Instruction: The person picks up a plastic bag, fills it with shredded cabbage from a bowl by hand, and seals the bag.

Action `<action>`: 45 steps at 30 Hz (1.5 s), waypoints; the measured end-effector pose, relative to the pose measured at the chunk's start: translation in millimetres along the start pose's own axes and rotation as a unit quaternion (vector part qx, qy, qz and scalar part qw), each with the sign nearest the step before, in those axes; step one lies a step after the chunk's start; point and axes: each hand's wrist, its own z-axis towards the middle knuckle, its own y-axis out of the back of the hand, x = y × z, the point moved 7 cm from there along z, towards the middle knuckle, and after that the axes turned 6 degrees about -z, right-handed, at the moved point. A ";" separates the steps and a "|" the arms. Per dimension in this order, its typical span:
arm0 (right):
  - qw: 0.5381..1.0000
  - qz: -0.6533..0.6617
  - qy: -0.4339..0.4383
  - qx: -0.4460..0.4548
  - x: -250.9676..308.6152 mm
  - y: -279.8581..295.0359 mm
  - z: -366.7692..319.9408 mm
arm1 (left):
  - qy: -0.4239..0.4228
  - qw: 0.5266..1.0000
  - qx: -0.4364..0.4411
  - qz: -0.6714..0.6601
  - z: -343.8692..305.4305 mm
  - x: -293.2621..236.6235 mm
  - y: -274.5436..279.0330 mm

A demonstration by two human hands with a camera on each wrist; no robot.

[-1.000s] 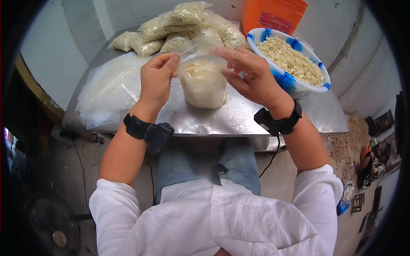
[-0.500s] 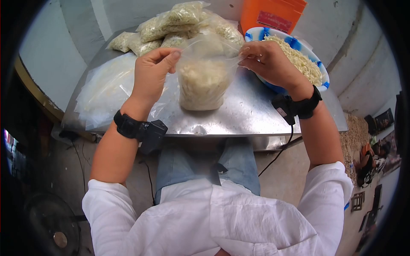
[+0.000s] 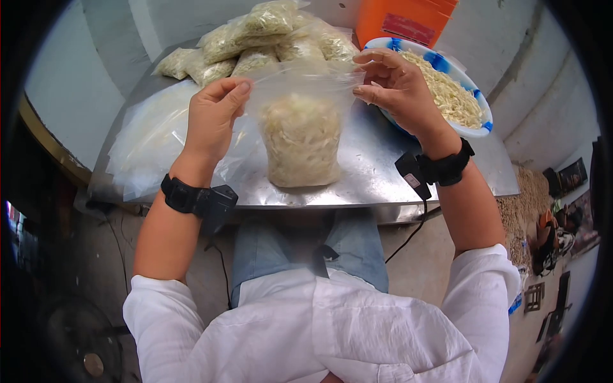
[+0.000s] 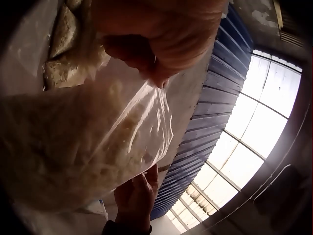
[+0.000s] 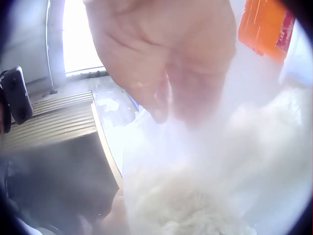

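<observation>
A clear plastic bag [image 3: 301,137] filled with pale shreds stands upright near the table's front edge, its top spread wide between both hands. My left hand [image 3: 216,113] pinches the bag's upper left corner between thumb and fingers; the left wrist view shows the film [image 4: 146,122] drawn into creases below that hand [image 4: 161,34]. At the upper right corner is my right hand [image 3: 403,92], thumb and bent fingers around the film's edge. In the right wrist view the thumb and fingers of this hand [image 5: 171,58] come down on the hazy film.
Filled bags [image 3: 255,41] are piled at the back of the metal table [image 3: 377,172]. Flat plastic bags [image 3: 150,137] lie at the left. A blue-and-white basin [image 3: 477,127] of pale shreds stands at the back right, by an orange container [image 3: 402,19].
The bag has come toward the front edge and its top is stretched wider. My left hand has moved left and slightly down; the right hand has shifted to the bag's right corner.
</observation>
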 end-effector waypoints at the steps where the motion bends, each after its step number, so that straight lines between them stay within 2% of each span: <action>1: 1.000 -0.001 0.002 -0.003 1.2 -0.6 -1.7 | 0.000 1.000 0.010 -0.017 -0.2 -0.9 -1.2; 3: 0.994 0.095 -0.056 -0.012 -7.6 -3.2 -7.5 | 0.001 1.000 0.006 -0.021 -3.6 -1.0 -0.9; 6: 0.990 0.105 -0.090 -0.025 -21.4 -9.6 -17.8 | 0.000 1.000 0.002 -0.031 -4.5 2.4 1.5; 11: 0.985 0.140 -0.090 -0.052 -24.5 -18.2 -21.3 | 0.000 0.999 0.009 -0.041 -5.6 2.1 1.0; 13: 0.989 0.104 -0.088 -0.062 -25.2 -17.6 -21.7 | -0.002 0.999 0.007 -0.046 -7.5 0.9 -0.2; 20: 0.988 0.113 -0.079 -0.073 -24.9 -19.2 -23.1 | 0.004 0.999 0.000 -0.052 -7.5 4.3 9.3; 25: 0.982 0.149 -0.088 -0.081 -27.5 -19.9 -24.7 | 0.057 0.997 0.010 -0.054 -5.8 7.7 16.7; 29: 0.983 0.147 -0.082 -0.077 -25.2 -20.0 -25.5 | 0.076 0.997 0.024 -0.015 -3.1 -11.0 9.5; 31: 0.989 0.103 -0.073 -0.083 -20.7 -19.4 -26.4 | 0.006 0.999 0.030 0.037 -1.6 -36.6 -2.4; 32: 0.988 0.104 -0.072 -0.084 -20.7 -19.6 -27.0 | 0.005 0.999 0.031 0.039 -0.5 -43.6 -7.4; 33: 0.987 0.117 -0.069 -0.082 -20.5 -20.2 -27.3 | -0.058 0.994 0.044 0.076 0.5 -58.9 -14.8; 34: 0.986 0.130 -0.066 -0.081 -20.6 -21.1 -27.3 | -0.120 0.985 0.057 0.112 -0.4 -74.1 -23.3; 36: 0.983 0.145 -0.059 -0.094 -20.7 -22.2 -26.3 | -0.136 0.978 0.075 0.140 -1.4 -92.0 -44.6; 38: 0.980 0.159 -0.052 -0.106 -22.0 -21.0 -25.4 | -0.176 0.932 0.134 0.288 -4.8 -104.4 -80.8; 39: 0.982 0.149 -0.047 -0.106 -22.5 -20.6 -24.6 | -0.177 0.931 0.134 0.289 -2.4 -105.3 -90.2; 41: 0.983 0.140 -0.042 -0.107 -20.9 -20.3 -24.2 | -0.224 0.840 0.248 0.428 -1.0 -97.4 -125.2; 42: 0.983 0.137 -0.042 -0.118 -18.4 -20.1 -24.3 | -0.224 0.839 0.249 0.428 4.2 -91.6 -131.4; 44: 0.981 0.136 -0.042 -0.130 -16.4 -20.5 -25.6 | -0.201 0.788 0.281 0.509 12.4 -69.9 -145.2; 45: 0.982 0.129 -0.031 -0.133 -15.1 -20.7 -26.5 | -0.202 0.788 0.281 0.510 15.4 -66.7 -150.3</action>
